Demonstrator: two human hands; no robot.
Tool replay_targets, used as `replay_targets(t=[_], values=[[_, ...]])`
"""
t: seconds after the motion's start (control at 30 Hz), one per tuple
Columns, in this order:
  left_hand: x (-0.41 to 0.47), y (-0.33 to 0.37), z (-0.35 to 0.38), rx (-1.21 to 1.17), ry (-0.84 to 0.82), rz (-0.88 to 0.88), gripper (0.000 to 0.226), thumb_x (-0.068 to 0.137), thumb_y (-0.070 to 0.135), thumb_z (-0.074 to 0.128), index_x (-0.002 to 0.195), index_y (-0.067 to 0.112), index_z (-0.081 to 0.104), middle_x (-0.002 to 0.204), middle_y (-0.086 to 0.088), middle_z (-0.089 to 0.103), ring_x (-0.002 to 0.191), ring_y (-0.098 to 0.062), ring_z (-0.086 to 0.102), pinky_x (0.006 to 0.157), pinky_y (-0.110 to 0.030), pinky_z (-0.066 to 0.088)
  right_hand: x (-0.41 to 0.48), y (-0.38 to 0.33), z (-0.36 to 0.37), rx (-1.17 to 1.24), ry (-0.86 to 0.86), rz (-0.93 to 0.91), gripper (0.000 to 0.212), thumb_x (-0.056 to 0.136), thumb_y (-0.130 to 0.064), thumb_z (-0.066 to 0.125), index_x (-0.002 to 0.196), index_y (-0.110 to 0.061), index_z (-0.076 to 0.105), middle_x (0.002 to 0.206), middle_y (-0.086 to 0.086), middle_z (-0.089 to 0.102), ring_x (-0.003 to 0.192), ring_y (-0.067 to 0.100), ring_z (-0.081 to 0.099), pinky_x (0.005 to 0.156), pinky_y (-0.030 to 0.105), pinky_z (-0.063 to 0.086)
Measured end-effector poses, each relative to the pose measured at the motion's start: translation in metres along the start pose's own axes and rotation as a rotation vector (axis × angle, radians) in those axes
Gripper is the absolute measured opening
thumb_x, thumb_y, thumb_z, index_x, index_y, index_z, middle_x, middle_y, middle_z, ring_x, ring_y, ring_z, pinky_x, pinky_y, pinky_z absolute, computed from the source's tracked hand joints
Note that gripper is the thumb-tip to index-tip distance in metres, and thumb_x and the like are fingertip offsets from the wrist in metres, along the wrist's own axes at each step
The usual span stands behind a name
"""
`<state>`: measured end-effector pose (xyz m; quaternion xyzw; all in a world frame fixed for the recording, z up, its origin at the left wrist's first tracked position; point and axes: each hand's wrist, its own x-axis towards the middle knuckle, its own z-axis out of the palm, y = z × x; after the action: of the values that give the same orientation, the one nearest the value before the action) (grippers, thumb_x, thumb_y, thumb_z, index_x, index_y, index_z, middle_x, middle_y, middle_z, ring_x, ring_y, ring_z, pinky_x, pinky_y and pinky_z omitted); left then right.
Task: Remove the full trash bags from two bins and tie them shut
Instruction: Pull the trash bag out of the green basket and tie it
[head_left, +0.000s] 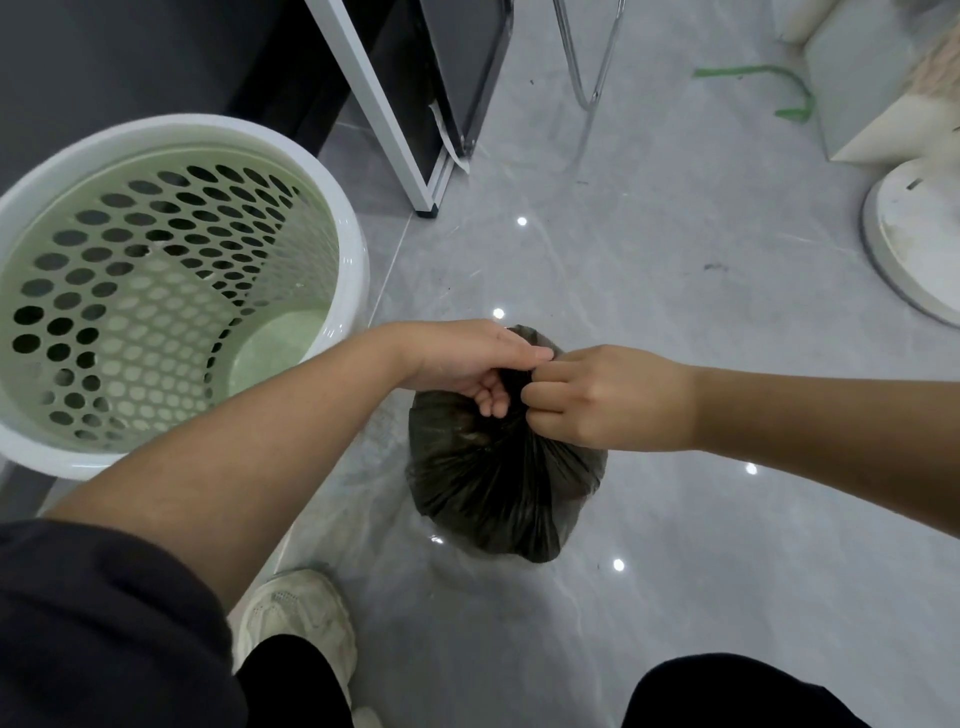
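Your left hand (467, 364) and right hand (608, 397) both pinch the gathered neck of the black trash bag (498, 483), which sits on the floor (675, 312) directly beneath them. Left of your hands, 1 perforated bin (353, 254) stands empty. The knot looks unfinished, and a 2nd bin isn't in view.

The trash bag (506, 483) is a dark brownish black with a dull sheen along its gathered folds. The bin (156, 132) has a white outer rim and a pale green inner wall, patterned with rows of oval holes that show dark. The floor (675, 322) is glossy light grey tile with faint white veining and small bright spots of light. The shoe (298, 618) is off-white, the sleeve (93, 623) and trousers (727, 696) are black, the table leg (371, 104) is white, and a strip of tape (748, 71) is bright green.
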<state>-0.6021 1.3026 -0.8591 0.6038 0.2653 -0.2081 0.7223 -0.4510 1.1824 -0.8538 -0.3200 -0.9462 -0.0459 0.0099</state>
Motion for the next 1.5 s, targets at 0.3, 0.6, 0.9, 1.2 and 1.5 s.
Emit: replay_targets(t=[0.3, 0.6, 0.9, 1.2, 1.5], values=[[-0.009, -0.026, 0.011, -0.139, 0.411, 0.155, 0.012, 0.091, 0.0, 0.056, 0.084, 0.008, 0.062, 0.061, -0.004, 0.064, 0.051, -0.009, 0.062, 0.053, -0.02, 0.055, 0.002, 0.0, 0.001, 0.123, 0.067, 0.213, 0.027, 0.087, -0.006, 0.043, 0.085, -0.01, 0.07, 0.094, 0.008, 0.065, 0.077, 0.025, 0.057, 0.063, 0.032, 0.046], [-0.006, -0.034, 0.022, -0.253, 0.551, 0.064, 0.007, 0.089, 0.003, 0.061, 0.085, 0.008, 0.063, 0.066, -0.01, 0.062, 0.047, -0.009, 0.06, 0.051, -0.018, 0.054, 0.007, -0.019, 0.023, 0.666, 0.231, 0.702, 0.014, 0.083, -0.021, 0.065, 0.091, -0.018, 0.075, 0.089, -0.009, 0.053, 0.077, 0.0, 0.048, 0.071, 0.013, 0.041], [-0.004, -0.029, 0.019, -0.173, 0.481, -0.015, 0.011, 0.089, 0.001, 0.06, 0.099, 0.005, 0.061, 0.069, -0.007, 0.061, 0.05, -0.007, 0.058, 0.05, -0.017, 0.052, 0.012, -0.023, 0.034, 0.784, 0.265, 0.792, 0.013, 0.081, -0.033, 0.061, 0.085, -0.022, 0.067, 0.093, -0.011, 0.053, 0.083, 0.008, 0.056, 0.079, 0.036, 0.05], [-0.009, -0.041, 0.026, -0.121, 0.589, 0.137, 0.015, 0.089, 0.0, 0.058, 0.085, 0.013, 0.064, 0.065, -0.007, 0.061, 0.056, -0.013, 0.059, 0.057, -0.02, 0.053, 0.021, -0.046, 0.046, 1.094, 0.495, 1.191, 0.012, 0.083, -0.013, 0.067, 0.077, -0.02, 0.059, 0.082, -0.011, 0.058, 0.074, 0.003, 0.053, 0.071, 0.017, 0.041], [-0.018, -0.047, 0.036, 0.127, 0.718, 0.29, 0.027, 0.08, 0.008, 0.072, 0.083, 0.034, 0.063, 0.072, 0.015, 0.063, 0.067, -0.002, 0.057, 0.069, -0.017, 0.051, 0.032, -0.051, 0.04, 1.369, 0.751, 1.493, 0.01, 0.08, -0.008, 0.071, 0.073, -0.008, 0.064, 0.067, -0.002, 0.062, 0.063, 0.008, 0.057, 0.062, 0.022, 0.048]])
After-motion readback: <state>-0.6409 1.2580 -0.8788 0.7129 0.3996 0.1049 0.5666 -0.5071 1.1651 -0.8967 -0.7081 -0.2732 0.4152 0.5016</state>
